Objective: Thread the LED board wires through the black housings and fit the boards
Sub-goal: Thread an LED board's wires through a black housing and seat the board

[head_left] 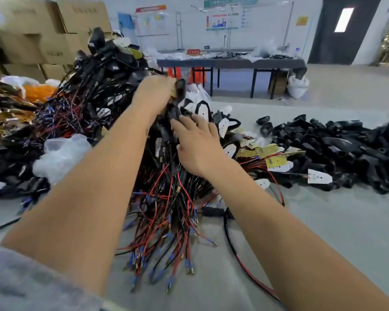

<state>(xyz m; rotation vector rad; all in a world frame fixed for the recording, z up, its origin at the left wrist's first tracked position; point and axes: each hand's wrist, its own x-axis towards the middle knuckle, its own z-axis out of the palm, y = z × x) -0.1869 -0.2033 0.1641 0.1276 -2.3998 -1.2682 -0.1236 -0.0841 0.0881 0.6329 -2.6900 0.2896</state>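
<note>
Left hand (154, 93) raised over the heap of assemblies, fingers curled round one black housing (180, 88); housing upright, long axis near vertical, wires (166, 198) trailing down. Right hand (198, 144) lower, just beside; fingers (197, 118) spread, resting on the bundle, clamping nothing.

Left hand is the nearer to the held housing. Loose housings (337, 144): matte black moulded plastic, tapered. LED boards (319, 176): flat, white, pointed. Wires thin, red and black, blue-sleeved ends, limp on the grey worktop (323, 221).

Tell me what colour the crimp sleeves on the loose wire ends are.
Blue sleeves with brass tips, head view.
</note>
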